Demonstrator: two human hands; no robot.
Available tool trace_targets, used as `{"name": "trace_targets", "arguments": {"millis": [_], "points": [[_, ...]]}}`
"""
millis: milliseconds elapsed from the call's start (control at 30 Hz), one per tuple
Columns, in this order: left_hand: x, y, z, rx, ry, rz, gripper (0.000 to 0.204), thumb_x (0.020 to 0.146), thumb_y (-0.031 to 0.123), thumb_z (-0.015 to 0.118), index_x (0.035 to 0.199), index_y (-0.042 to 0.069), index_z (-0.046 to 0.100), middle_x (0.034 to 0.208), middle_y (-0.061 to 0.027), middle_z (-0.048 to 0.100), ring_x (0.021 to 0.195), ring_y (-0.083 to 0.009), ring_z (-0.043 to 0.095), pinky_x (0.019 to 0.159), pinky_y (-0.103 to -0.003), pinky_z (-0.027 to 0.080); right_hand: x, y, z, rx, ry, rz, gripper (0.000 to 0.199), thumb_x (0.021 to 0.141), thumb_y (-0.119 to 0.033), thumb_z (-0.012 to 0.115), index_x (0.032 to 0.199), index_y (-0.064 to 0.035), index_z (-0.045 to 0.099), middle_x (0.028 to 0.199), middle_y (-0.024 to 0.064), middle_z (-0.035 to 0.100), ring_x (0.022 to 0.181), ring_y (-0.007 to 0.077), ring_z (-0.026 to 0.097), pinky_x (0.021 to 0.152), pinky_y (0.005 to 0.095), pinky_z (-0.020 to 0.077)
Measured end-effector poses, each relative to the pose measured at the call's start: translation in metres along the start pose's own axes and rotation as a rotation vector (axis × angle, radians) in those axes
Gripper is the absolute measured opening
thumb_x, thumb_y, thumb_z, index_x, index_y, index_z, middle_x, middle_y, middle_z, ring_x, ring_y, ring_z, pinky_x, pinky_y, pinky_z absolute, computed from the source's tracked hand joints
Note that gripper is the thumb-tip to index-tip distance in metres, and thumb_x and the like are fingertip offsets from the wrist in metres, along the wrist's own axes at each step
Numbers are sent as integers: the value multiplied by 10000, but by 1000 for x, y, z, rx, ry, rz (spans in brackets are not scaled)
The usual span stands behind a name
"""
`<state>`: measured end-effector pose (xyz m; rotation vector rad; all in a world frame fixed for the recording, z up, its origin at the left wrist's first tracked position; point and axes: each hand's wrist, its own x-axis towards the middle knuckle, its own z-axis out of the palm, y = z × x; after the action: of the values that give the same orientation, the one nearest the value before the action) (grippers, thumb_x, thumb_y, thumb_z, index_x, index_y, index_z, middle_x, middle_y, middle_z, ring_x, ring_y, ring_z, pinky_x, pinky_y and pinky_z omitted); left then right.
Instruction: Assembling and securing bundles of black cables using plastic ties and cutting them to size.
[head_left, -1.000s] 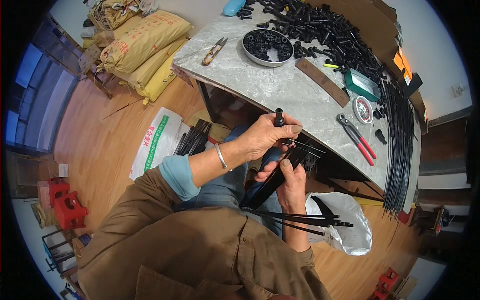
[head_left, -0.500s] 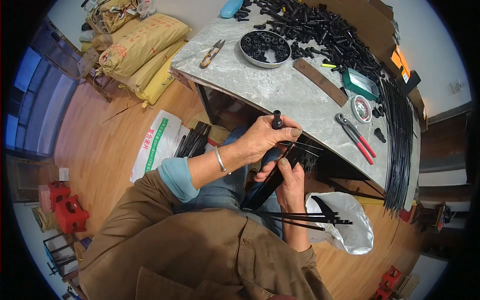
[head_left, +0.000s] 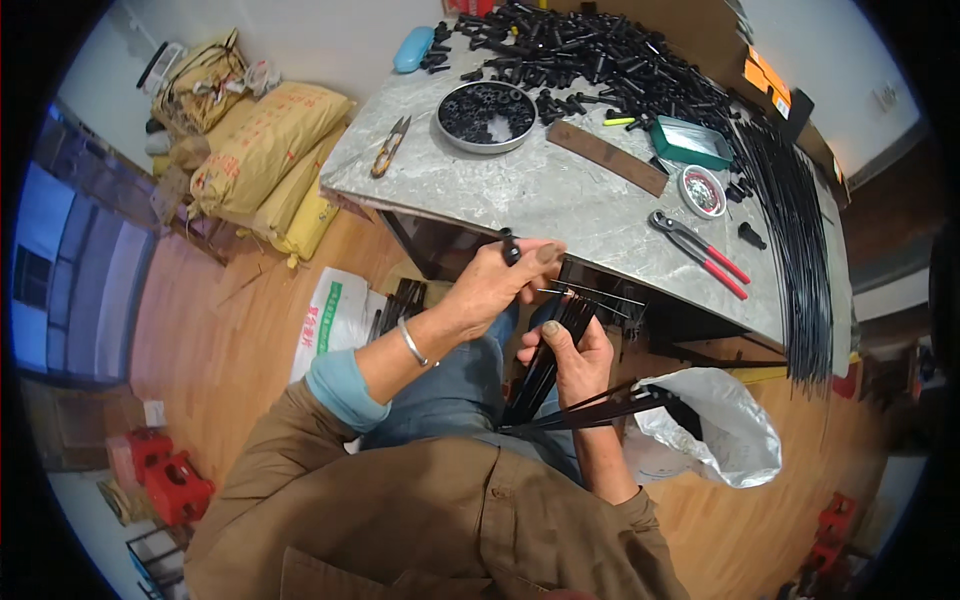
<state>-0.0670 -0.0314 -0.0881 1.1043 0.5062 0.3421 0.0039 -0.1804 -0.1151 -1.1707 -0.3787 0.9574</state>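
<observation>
My left hand (head_left: 490, 285) is closed around a small black tubular fitting (head_left: 510, 248), whose end sticks up beside the thumb. Just below and to the right, my right hand (head_left: 578, 362) grips a bundle of thin black rods (head_left: 540, 375), thumb across the top. The bundle slants down over my lap, and several rods lie sideways across my right wrist. A few thin dark rods (head_left: 600, 293) cross the gap near the left fingertips; I cannot make out whether those fingers touch them.
On the grey marbled table (head_left: 400, 190) ahead lie a heap of black fittings (head_left: 620, 70), a round tin (head_left: 490, 145), red-handled pliers (head_left: 700, 255), snips (head_left: 390, 150), a brown metal strip (head_left: 607, 158) and long black rods (head_left: 805, 270). A silvery sack (head_left: 735, 450) stands right; stacked sacks (head_left: 270, 150) are left.
My left hand has moved slightly away from the bundle, and the fitting in it tilts more. The rods across my right wrist have shifted toward the silvery sack. The whole view has turned slightly.
</observation>
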Motion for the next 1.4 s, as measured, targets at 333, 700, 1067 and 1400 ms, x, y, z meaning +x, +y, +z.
{"name": "trace_targets", "arguments": {"millis": [333, 700, 1067, 1400], "points": [[-15, -17, 7, 74, 46, 20, 316, 833, 78, 719, 1094, -55, 597, 816, -49, 633, 670, -88, 559, 587, -223, 467, -1, -9, 3, 24, 16, -83, 209, 905, -94, 620, 1095, -8, 604, 925, 49, 673, 783, 111, 637, 656, 253, 548], [-13, -24, 9, -108, 73, -18, 287, 864, 63, 668, 1117, -45, 584, 787, -43, 612, 642, -99, 548, 598, -226, 461, 12, -8, -21, -496, -92, 77, 235, 859, -230, 697, 954, -15, 711, 828, 0, 699, 745, 45, 567, 692, 226, 468], [-22, -28, 13, -155, 48, -4, 322, 884, 132, 670, 1148, -15, 559, 780, -12, 583, 669, -78, 531, 595, -222, 450, 17, 11, -25, -28, -182, 143, 271, 837, -330, 732, 837, -59, 717, 629, -54, 575, 499, 17, 439, 433, 203, 299], [-19, -27, 2, -240, -62, -52, 305, 871, 173, 699, 1105, 29, 566, 784, -2, 595, 659, -79, 531, 570, -221, 437, 25, 32, -37, -26, -202, 234, 358, 793, -416, 762, 805, -68, 678, 602, -34, 578, 424, 37, 443, 356, 214, 310]]}}
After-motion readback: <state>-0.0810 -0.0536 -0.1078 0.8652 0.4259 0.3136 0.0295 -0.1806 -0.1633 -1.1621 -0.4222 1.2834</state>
